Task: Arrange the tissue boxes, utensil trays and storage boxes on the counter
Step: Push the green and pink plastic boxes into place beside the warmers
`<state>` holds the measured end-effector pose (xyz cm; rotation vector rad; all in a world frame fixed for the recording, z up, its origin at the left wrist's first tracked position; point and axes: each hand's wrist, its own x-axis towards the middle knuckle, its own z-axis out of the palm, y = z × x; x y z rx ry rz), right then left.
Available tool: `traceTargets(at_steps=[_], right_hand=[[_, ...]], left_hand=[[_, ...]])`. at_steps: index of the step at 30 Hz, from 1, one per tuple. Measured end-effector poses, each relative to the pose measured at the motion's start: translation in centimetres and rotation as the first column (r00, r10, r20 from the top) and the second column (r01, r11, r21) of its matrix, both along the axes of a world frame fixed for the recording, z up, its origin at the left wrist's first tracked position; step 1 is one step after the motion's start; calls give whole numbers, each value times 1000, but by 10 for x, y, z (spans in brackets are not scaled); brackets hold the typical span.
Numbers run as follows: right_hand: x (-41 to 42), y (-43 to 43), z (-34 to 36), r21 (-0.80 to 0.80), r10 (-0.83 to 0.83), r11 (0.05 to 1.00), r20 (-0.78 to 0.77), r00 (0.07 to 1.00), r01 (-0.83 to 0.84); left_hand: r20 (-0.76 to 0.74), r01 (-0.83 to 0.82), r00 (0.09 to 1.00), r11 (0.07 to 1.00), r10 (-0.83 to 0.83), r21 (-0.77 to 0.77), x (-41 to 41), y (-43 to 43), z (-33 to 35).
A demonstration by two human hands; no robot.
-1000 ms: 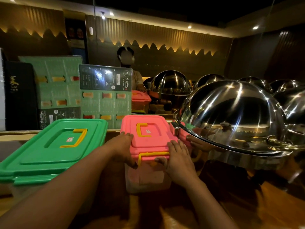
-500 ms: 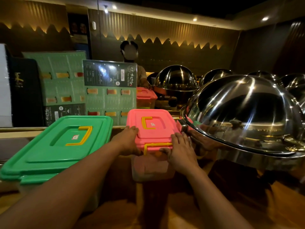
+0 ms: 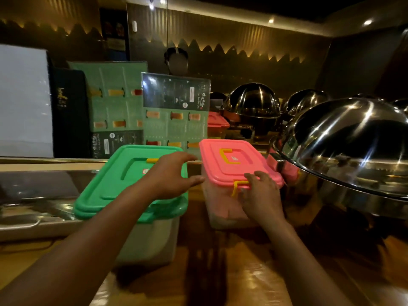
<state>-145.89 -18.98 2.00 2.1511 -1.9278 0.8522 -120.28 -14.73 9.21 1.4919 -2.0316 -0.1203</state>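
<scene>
Left hand (image 3: pixel 171 175) has come off the pink-lidded storage box (image 3: pixel 237 171) and now hovers spread over the green-lidded storage box (image 3: pixel 123 186) beside it. Right hand (image 3: pixel 260 195), fingers loosely curled, still rests at the pink box's front yellow latch (image 3: pixel 239 186). Pink box sits on the bench (image 3: pixel 242 272) against the steel dome cover (image 3: pixel 353 146); likely placed, green box next.

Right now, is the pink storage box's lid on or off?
On: the pink lid sits flat over the pink storage box, yellow front latch down.
</scene>
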Motion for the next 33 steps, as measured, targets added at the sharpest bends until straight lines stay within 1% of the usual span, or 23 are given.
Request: traceTargets(at_steps=[2,4,7,9,10,12,13,15,16,18,21,24,27,31,33], right_hand=[[37,24,2,-66,157,987,201,967,-147],[77,51,5,-79,279,960,359,891,-269],[126,81,-3,-25,326,933,481,814,-359],[150,93,-16,-3,285,942,535,796,-336],[160,99,-21,-2,254,955,530,809,-298],[177,111,-27,-45,218,974,468,856,-223],[184,115,-29,-64,210,977,447,869,-203],[193,120,-32,-40,158,987,423,892,-156],[196,120,-33,-24,115,993,411,904,-115],[200,120,-36,-31,49,999,393,918,-40],[205,120,-34,-49,-6,999,344,939,25],[207,114,-31,-23,-100,994,233,967,108],[203,104,-28,11,-159,987,172,972,160],[188,86,-18,79,-185,980,63,981,180],[178,74,-13,100,-178,979,11,984,177]], left_hand=[[4,-6,1000,1000,5,14,37,11,3],[52,-2,999,994,-3,114,81,20,1],[111,-49,994,963,20,265,150,33,-12],[88,-51,996,944,23,327,186,36,-26],[79,-41,997,935,14,351,198,36,-34],[52,7,998,927,-28,376,210,36,-53],[9,45,999,925,-52,378,211,37,-61],[-116,130,989,929,-95,347,210,38,-73],[-155,156,982,935,-110,319,209,37,-76],[-184,174,975,946,-127,272,208,32,-80],[-261,219,953,943,-152,250,211,19,-83],[-271,234,948,943,-167,237,211,4,-81],[-286,243,943,941,-172,237,204,-9,-80],[-356,260,920,934,-162,245,188,-21,-80],[-364,255,918,937,-157,240,178,-28,-80]])
